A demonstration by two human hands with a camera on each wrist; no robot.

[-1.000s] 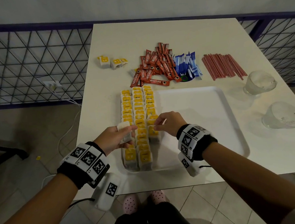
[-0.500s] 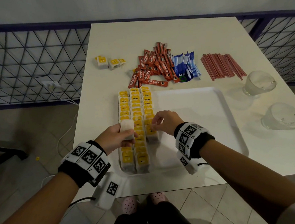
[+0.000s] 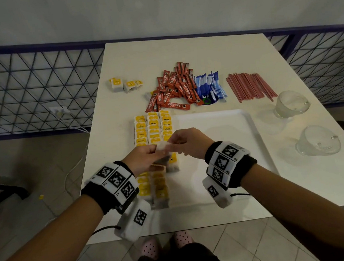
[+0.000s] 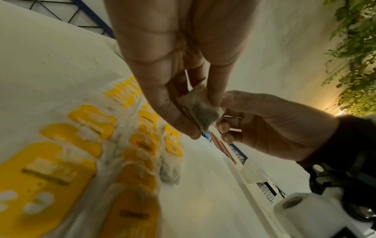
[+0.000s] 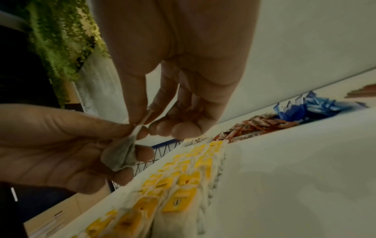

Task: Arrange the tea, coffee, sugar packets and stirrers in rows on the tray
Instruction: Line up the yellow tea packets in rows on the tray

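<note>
Both hands meet above the left part of the white tray (image 3: 241, 145). My left hand (image 3: 146, 157) holds a white tea bag (image 3: 164, 148) (image 4: 200, 111) (image 5: 122, 154), and my right hand (image 3: 185, 143) pinches that bag's upper edge between thumb and forefinger. Three rows of yellow-tagged tea bags (image 3: 153, 130) lie along the tray's left side; the third row is shorter than the other two. Behind the tray lie red coffee sticks (image 3: 169, 91), blue sugar packets (image 3: 208, 85) and red stirrers (image 3: 250, 86).
A few loose tea bags (image 3: 124, 84) sit at the table's far left. Two upturned glass cups (image 3: 290, 104) (image 3: 317, 140) stand to the right of the tray. A wire-mesh railing (image 3: 38, 88) runs behind and left of the table.
My left hand has lifted its tea bag up and to the right. My right hand left the third row and rose to pinch the same bag.
</note>
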